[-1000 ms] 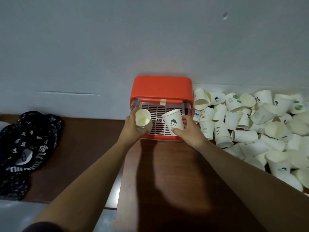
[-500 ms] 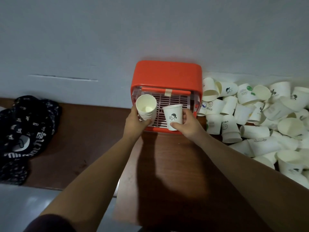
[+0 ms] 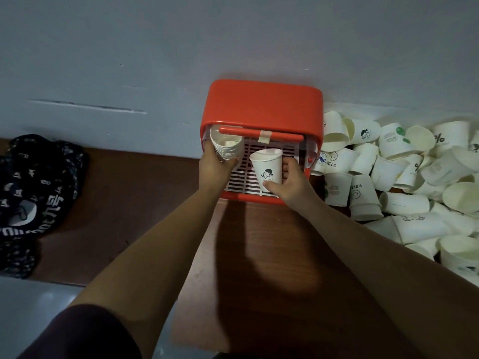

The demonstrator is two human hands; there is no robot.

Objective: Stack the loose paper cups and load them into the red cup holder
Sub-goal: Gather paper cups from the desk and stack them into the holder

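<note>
We are looking down at a dark, glossy wooden table [image 3: 259,268] running to a pale grey wall. A heap of loose paper cups [image 3: 414,177] is sprawling along its right side, white, thin-walled and tapered, many lying on their sides. At the far edge, against the wall, the red cup holder [image 3: 261,104] is sitting, a smooth plastic box with rounded corners and a white slatted grille [image 3: 241,178] inside. Both forearms are reaching straight out to it. The left hand [image 3: 213,165] is curling its fingers round the lower part of a nested stack of cups [image 3: 226,145]. The stack is tilting at the left of the holder's opening, its mouth facing us just under the red bar [image 3: 282,136]. The right hand [image 3: 293,181] is pinching a single printed cup [image 3: 268,167] upright over the grille, thumb at its near base, fingers pressing along its right wall.
</note>
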